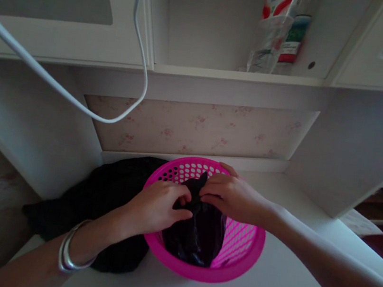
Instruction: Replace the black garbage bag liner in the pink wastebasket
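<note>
Taking the basket as the centre of a clock and going left to right, a smooth white cable [110,121] droops in a rounded loop at ten o'clock, in front of the pale cabinet [126,50]. At nine o'clock a soft, matt black heap [97,196] sprawls on the tabletop [286,282], close against the basket's side; whether it is cloth or film, I cannot tell. Across it, from eight o'clock, runs the left forearm, ringed by shiny, silver-toned bangles [63,254].

The left hand [162,206] reaches over the rim at nine o'clock, its fingers curled in and its thumb stretched toward the bag, with only a narrow gap between; whether it pinches any film, I cannot tell. Behind, toward eleven o'clock, is a flat panel of flower-printed wallpaper [179,127].

In the middle stands the round basket [201,273], bright pink, with a broad smooth rim and perforated walls. Inside it sits the black plastic bag [195,240], glossy, creased and bulging, its gathered top poking up between the hands. The right hand [229,194], at one o'clock, pinches that crumpled top between thumb and fingers.

Above, toward one o'clock, a clear plastic bottle [269,42] with a red-and-white label stands on the shelf. At two o'clock rises a plain, flat side panel [366,150].
</note>
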A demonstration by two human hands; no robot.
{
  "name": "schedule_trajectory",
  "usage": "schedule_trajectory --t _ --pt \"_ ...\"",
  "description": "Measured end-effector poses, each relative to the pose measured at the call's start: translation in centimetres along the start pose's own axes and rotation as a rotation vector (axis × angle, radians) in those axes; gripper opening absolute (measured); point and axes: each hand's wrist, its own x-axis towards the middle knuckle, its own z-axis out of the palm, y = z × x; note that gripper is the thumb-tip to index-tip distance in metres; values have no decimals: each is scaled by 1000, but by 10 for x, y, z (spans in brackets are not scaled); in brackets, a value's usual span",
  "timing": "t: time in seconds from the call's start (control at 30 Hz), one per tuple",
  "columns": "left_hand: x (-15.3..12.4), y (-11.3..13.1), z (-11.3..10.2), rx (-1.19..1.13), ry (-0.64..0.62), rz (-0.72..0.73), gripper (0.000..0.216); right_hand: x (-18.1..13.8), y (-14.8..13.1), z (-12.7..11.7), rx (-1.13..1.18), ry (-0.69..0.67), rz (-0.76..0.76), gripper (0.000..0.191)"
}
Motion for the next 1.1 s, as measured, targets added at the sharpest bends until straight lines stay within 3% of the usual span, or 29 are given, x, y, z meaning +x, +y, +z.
schedule_trajectory --t 0.03,0.23,0.37,0.47,0.53,0.67,0.8,0.87,0.97,1.1 --pt "0 -2 1 18 -7 12 10 -1 3 0 -9 19 9 15" --pt "-8 -8 -8 -16 -66 7 16 -16 23 -6 110 117 177 16" --pt "-6 -1 -1 53 30 107 41 -12 7 -8 207 160 249 19" --pt "-2 1 4 116 -13 138 15 -5 -6 -8 217 184 298 22" --pt "-2 -3 2 112 -10 166 14 -4 -5 -9 217 217 327 22" --pt "-11 -20 -12 42 35 233 20 -15 23 -7 207 267 476 23" --pt "-21 -34 -28 2 22 185 18 -34 47 -6 219 319 609 27" --pt "-23 -32 -31 -42 36 142 17 -38 43 -6 234 338 550 28" --pt "-23 -19 -25 -60 103 123 23 -35 23 -9 229 282 296 40" --pt "-18 -2 -10 30 100 181 9 -25 7 -8 68 228 34 15"
